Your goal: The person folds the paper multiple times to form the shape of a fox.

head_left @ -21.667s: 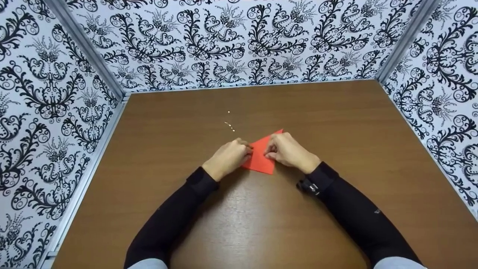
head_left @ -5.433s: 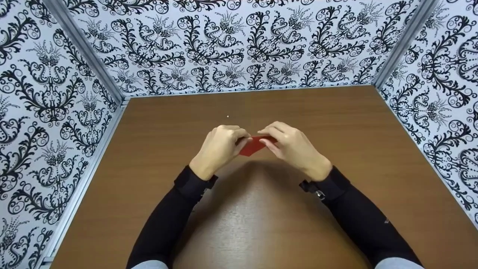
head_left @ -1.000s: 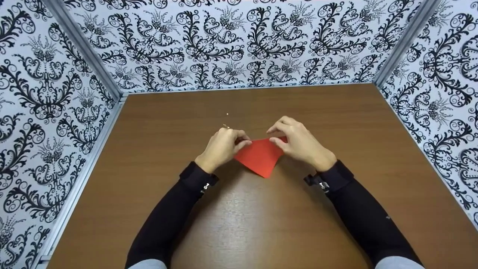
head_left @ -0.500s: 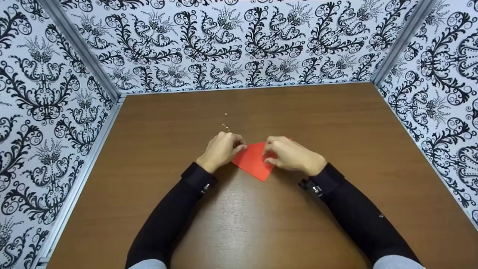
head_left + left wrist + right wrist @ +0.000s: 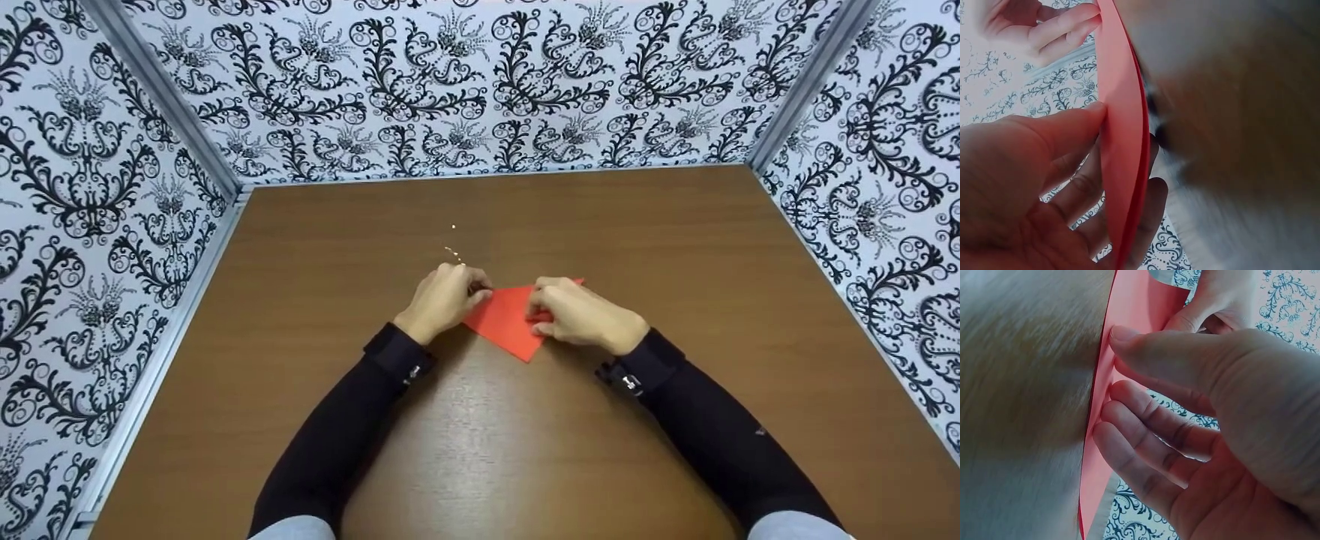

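Observation:
A sheet of red paper (image 5: 504, 324), folded into layers, lies at the middle of the wooden table with one corner toward the person. My left hand (image 5: 444, 301) pinches its left side; in the left wrist view the thumb (image 5: 1081, 121) lies on one face and fingers reach behind the other. The layers part slightly along the edge there. On the right part of the paper, my right hand (image 5: 581, 311) presses with its fingertips. In the right wrist view its thumb and fingers (image 5: 1145, 461) all rest on the same face. A far corner of the paper shows beyond that hand.
Small pale specks (image 5: 453, 254) mark the brown table (image 5: 360, 225) just beyond the left hand. Patterned black-and-white walls (image 5: 427, 90) enclose the back and both sides, with grey metal posts (image 5: 161, 90) at the corners.
Earlier, both hands held the paper up off the table. A second ago the right hand was at its far right corner; it has since come down onto the paper, nearer the person.

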